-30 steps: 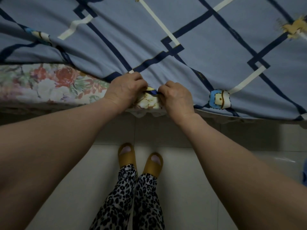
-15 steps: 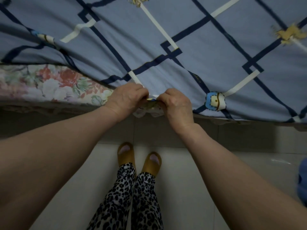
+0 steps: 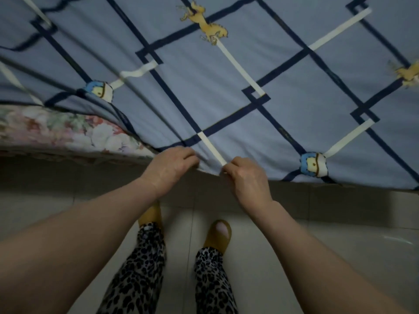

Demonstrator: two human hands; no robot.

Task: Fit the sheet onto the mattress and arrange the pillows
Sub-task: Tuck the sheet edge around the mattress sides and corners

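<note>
A grey-blue sheet (image 3: 204, 91) with dark blue and cream diagonal bands and small cartoon prints covers most of the bed. My left hand (image 3: 167, 168) and my right hand (image 3: 247, 177) both pinch its near hem at the bed's edge, a hand's width apart. The sheet is pulled taut, with creases running up and left from my hands. To the left, the floral mattress (image 3: 68, 130) shows bare below the slanting hem. No pillows are in view.
Pale floor tiles (image 3: 328, 257) lie below the bed's edge. My legs in leopard-print trousers (image 3: 145, 268) and two yellow slippers (image 3: 218, 234) stand close to the bed, feet apart.
My hands have drawn the hem down over the mattress edge and moved apart. The floral patch between them is now covered. My right foot has stepped to the right.
</note>
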